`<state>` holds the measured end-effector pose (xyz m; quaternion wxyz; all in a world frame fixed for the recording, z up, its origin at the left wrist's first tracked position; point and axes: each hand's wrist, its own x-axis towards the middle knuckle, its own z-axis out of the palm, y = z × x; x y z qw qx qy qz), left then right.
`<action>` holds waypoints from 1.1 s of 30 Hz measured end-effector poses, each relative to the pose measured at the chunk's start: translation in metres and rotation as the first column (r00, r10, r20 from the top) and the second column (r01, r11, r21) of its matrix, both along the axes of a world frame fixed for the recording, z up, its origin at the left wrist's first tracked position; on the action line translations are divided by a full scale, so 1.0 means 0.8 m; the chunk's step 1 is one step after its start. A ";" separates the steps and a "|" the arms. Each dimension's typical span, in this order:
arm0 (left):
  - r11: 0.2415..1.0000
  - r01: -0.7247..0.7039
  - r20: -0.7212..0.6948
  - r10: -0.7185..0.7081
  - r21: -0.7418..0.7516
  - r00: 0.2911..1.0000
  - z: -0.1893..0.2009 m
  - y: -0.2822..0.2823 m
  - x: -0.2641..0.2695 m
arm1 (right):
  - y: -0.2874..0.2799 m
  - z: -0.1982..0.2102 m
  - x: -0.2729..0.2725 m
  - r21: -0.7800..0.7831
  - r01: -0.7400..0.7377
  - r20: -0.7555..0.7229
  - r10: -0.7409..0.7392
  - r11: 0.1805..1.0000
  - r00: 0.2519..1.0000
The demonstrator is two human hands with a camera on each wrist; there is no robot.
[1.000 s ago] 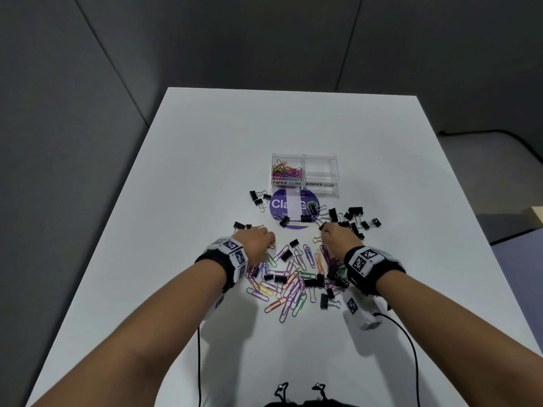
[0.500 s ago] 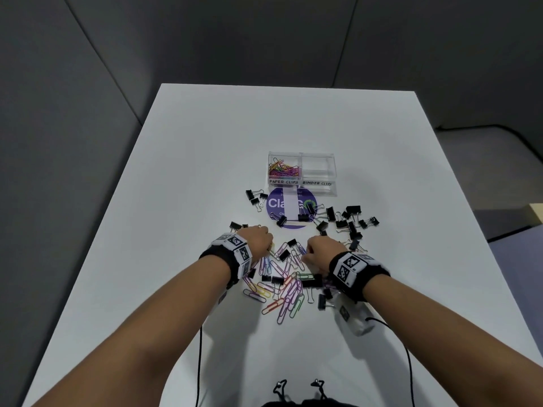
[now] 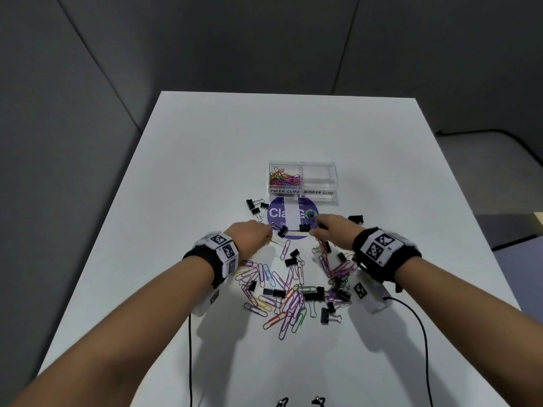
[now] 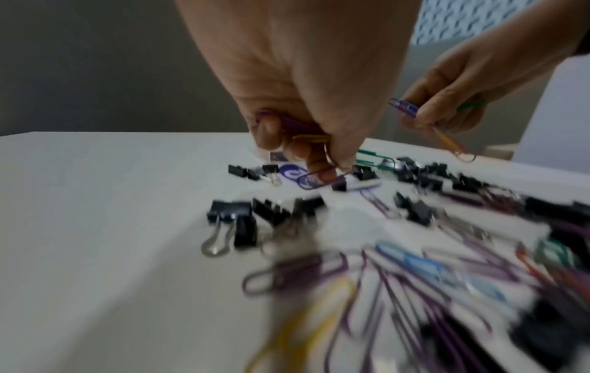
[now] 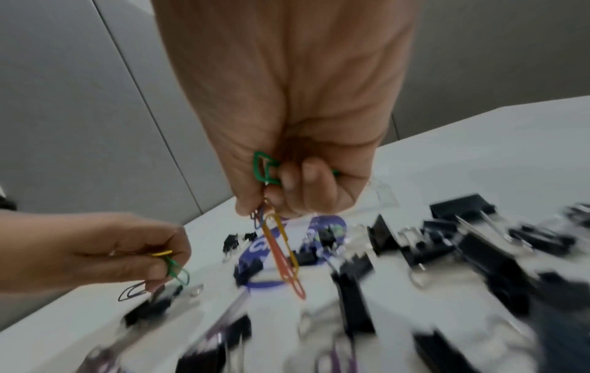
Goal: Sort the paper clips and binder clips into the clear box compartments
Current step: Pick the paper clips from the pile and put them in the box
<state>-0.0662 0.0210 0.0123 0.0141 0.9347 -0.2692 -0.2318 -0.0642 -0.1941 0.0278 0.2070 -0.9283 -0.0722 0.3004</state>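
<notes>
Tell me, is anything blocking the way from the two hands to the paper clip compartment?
Nothing visible does. Both the left hand and right hand hold paper clips above the table. Between them and the open box lie only a round sticker and low binder clips.

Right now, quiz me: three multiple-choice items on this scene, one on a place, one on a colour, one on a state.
1. Where is the clear box relative to the loose pile?
A. Farther up the table
B. Nearer the person
C. Under the pile

2. What colour are the binder clips?
A. Red
B. Black
C. White

3. What is the right hand doing?
A. Lying flat
B. Pressing the box
C. Gripping paper clips

Answers:
1 A: the box sits beyond the pile and the round sticker.
2 B: every binder clip in view is black.
3 C: its curled fingers hold several coloured paper clips, which hang down.
</notes>
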 end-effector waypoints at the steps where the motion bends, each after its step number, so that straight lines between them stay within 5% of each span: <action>1: 0.998 -0.039 0.024 0.041 -0.049 0.999 0.007 0.000 0.007 | 0.003 0.007 0.009 0.026 0.013 0.031 -0.014 1.000 0.999; 8: 0.981 -0.142 0.205 0.167 -0.134 0.964 0.053 0.013 0.092 | 0.043 0.045 0.106 0.087 0.081 0.236 -0.100 0.993 0.967; 15: 0.995 -0.092 0.295 0.097 -0.032 0.951 0.059 0.018 0.168 | 0.077 0.017 0.171 -0.020 0.088 0.211 -0.081 0.996 0.974; 25: 1.000 -0.011 0.266 0.011 -0.004 0.964 0.035 -0.026 0.204 | 0.042 0.009 0.144 0.319 0.202 0.265 -0.292 0.926 0.919; 33: 0.998 0.035 0.131 -0.027 -0.055 0.991 0.009 -0.066 0.184 | 0.002 -0.014 0.073 0.223 0.204 0.206 -0.250 0.953 0.946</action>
